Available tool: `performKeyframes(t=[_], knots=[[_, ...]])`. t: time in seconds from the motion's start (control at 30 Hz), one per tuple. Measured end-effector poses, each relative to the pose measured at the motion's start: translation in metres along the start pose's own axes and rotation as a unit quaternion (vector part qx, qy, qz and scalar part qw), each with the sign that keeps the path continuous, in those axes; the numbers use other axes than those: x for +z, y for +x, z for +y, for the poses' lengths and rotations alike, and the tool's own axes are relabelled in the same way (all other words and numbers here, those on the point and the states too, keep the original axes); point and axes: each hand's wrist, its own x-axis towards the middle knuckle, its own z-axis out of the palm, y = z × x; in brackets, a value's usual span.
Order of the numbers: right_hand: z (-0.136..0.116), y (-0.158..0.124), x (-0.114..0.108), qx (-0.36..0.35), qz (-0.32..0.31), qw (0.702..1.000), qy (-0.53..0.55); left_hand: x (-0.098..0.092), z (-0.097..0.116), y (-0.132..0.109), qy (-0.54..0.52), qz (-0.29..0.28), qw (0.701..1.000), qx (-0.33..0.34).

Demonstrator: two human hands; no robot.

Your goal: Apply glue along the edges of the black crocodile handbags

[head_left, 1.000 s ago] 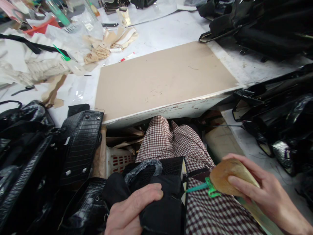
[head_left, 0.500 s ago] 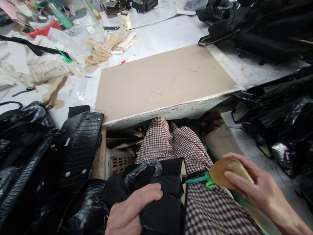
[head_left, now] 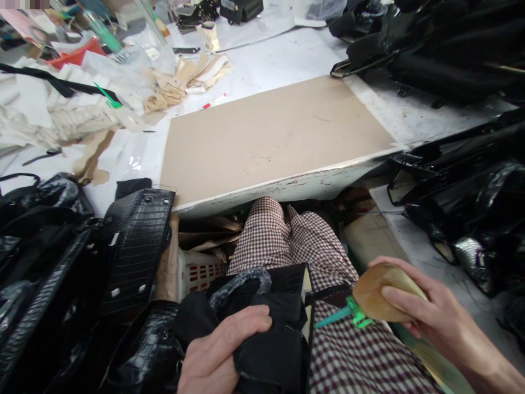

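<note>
A black crocodile-patterned handbag (head_left: pixel 283 279) lies on my lap, its black cloth lining (head_left: pixel 270 358) folded outward. My left hand (head_left: pixel 229 345) grips this lining, thumb on top; the other fingers are partly hidden. In my right hand (head_left: pixel 430 306) is a yellowish, translucent squeeze bottle (head_left: pixel 381 295), held tilted with the thumb across its side. Its green nozzle (head_left: pixel 334 317) points left, with the tip close to the bag's pale yellow edge (head_left: pixel 307 284). Whether the tip touches the bag I cannot tell.
A beige board (head_left: pixel 270 139) covers the table's near part. Black bags (head_left: pixel 135 246) crowd the left side, and more black bags (head_left: pixel 463 202) fill the right. Tan scraps (head_left: pixel 168 93), a red-and-white pen (head_left: pixel 214 102) and white cloth pieces (head_left: pixel 36 115) lie farther back. Below is a white basket (head_left: pixel 205 271).
The bottle has shifted slightly right, and its nozzle tip has dropped lower along the bag's edge, so it now slants more. My left hand and the bag have hardly moved.
</note>
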Motion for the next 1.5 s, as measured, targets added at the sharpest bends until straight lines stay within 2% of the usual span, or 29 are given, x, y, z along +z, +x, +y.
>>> performKeyframes(t=[0.1,0.2,0.3,0.43,0.53,0.6,0.67,0.77,0.83,1.07,1.2,1.27,1.33,1.4,1.43,1.5], knots=[[0.005,0.003,0.004,0.011,0.002,0.997,0.081,0.000,0.001,0.003,0.008,0.003,1.000,0.018],[0.014,0.010,0.003,-0.031,0.037,0.999,0.009,-0.001,0.002,0.005,0.007,0.004,1.000,0.019],[0.024,0.015,0.001,-0.069,0.027,0.995,-0.071,-0.001,-0.001,0.006,0.004,-0.002,1.000,0.027],[0.032,0.016,0.001,-0.118,0.038,0.989,-0.085,0.000,-0.004,0.008,-0.011,0.016,0.999,0.042],[0.033,0.016,-0.001,-0.141,0.069,0.983,-0.096,-0.003,-0.003,0.006,-0.006,-0.011,1.000,0.022],[0.032,0.015,-0.003,-0.132,0.083,0.984,-0.083,-0.003,-0.002,0.002,-0.007,-0.028,1.000,-0.007],[0.029,0.013,-0.003,-0.095,0.084,0.991,-0.033,-0.001,-0.003,-0.004,-0.026,-0.019,0.998,-0.051],[0.019,0.007,0.001,-0.021,0.059,0.994,0.091,0.006,-0.007,-0.013,-0.068,0.009,0.992,-0.110],[0.011,0.001,0.005,0.011,0.031,0.988,0.150,0.010,-0.009,-0.017,-0.084,0.009,0.989,-0.123],[-0.001,-0.010,0.009,0.019,-0.037,0.997,0.059,0.013,-0.012,-0.017,-0.135,0.032,0.979,-0.149],[0.000,-0.010,0.014,0.033,-0.060,0.995,0.068,0.015,-0.014,-0.016,-0.151,0.030,0.975,-0.163],[0.003,-0.009,0.016,0.043,-0.068,0.991,0.103,0.018,-0.013,-0.012,-0.160,0.050,0.969,-0.179],[0.004,-0.007,0.018,0.053,-0.069,0.983,0.161,0.020,-0.012,-0.004,-0.171,0.086,0.956,-0.223],[0.005,-0.005,0.017,0.073,-0.046,0.962,0.260,0.022,-0.011,0.006,-0.152,0.106,0.949,-0.256],[0.005,-0.005,0.016,0.084,-0.026,0.942,0.324,0.022,-0.012,0.012,-0.115,0.098,0.955,-0.254],[0.007,-0.006,0.009,0.111,0.002,0.884,0.453,0.019,-0.014,0.024,0.009,0.071,0.978,-0.198]])
